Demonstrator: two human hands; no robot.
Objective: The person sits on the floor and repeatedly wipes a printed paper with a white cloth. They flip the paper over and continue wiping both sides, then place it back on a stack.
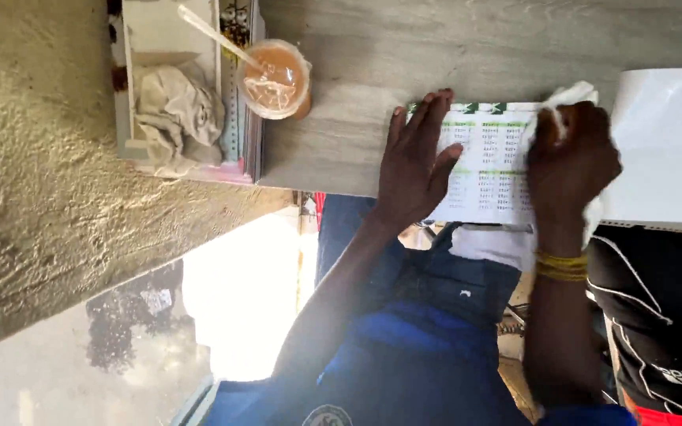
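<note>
Two hands on a printed sheet

We see a white sheet (pixel 487 162) with green bars and tiny rows in the upper middle, on a grey table (pixel 357 118). Our left hand (pixel 416 162) lies flat and loose on it. Our right hand (pixel 570 158) squeezes a white cloth (pixel 570 99). The print is too small to make out.

Plastic cup (pixel 276 79) with straw (pixel 213 34), crumpled cloth (pixel 179 110)
</note>
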